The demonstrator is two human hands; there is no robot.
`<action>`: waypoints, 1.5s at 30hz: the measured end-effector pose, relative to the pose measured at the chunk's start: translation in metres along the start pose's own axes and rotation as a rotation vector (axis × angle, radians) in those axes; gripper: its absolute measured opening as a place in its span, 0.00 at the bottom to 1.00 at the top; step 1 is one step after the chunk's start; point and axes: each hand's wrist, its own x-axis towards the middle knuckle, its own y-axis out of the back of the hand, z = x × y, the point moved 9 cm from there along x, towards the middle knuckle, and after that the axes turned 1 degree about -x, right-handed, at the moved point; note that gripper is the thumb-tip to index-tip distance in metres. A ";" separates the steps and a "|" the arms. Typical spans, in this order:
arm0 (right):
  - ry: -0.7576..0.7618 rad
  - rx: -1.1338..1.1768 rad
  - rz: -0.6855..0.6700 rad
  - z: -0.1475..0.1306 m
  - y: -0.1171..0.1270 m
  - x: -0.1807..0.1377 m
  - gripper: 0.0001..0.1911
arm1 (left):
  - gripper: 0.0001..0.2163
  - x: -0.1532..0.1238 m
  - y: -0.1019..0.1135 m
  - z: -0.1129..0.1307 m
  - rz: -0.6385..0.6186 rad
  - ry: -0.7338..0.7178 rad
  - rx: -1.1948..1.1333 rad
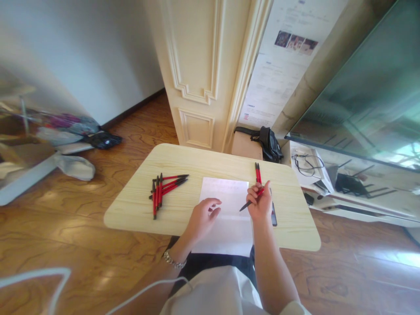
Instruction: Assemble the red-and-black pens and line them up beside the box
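A red and black pen (245, 205) is in my right hand (260, 205), its dark end sticking out to the left over the white paper (226, 197). The fingers of that hand are curled around it, palm turned up. My left hand (204, 217) hovers at the left edge of the paper, fingers loosely bent and thumb apart, with nothing in it. Beyond my right hand lie two more red and black pens (257, 173), side by side and partly hidden by the fingers. On the left, several similar pens (159, 191) lie in a crossing pile.
All of this is on a pale wooden table (131, 205) with rounded corners. A dark phone (274, 216) is partly hidden beside my right wrist. Behind the table are a cream door (197, 65) and a black bag (269, 144). A white cable (147, 286) crosses near my left forearm.
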 end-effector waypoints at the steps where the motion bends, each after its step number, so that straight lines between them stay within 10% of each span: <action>1: 0.000 -0.034 0.028 0.000 0.002 0.001 0.16 | 0.10 0.004 -0.002 0.006 0.006 -0.066 0.092; 8: 0.144 -0.438 0.283 -0.005 0.022 -0.002 0.28 | 0.14 0.020 -0.023 0.016 -0.010 -0.256 0.426; 14: -0.131 -0.483 0.089 0.036 0.018 0.002 0.20 | 0.15 0.023 -0.024 0.005 -0.024 -0.218 0.438; 20: 0.208 -0.855 0.123 0.033 0.019 0.008 0.12 | 0.16 0.024 -0.023 -0.001 -0.003 -0.191 0.396; 29: 0.322 -1.293 0.110 0.039 0.016 0.009 0.12 | 0.16 0.025 -0.022 -0.005 0.006 -0.173 0.349; 45: 0.347 -1.396 0.117 0.039 0.012 0.008 0.09 | 0.17 0.024 -0.022 -0.005 0.006 -0.174 0.359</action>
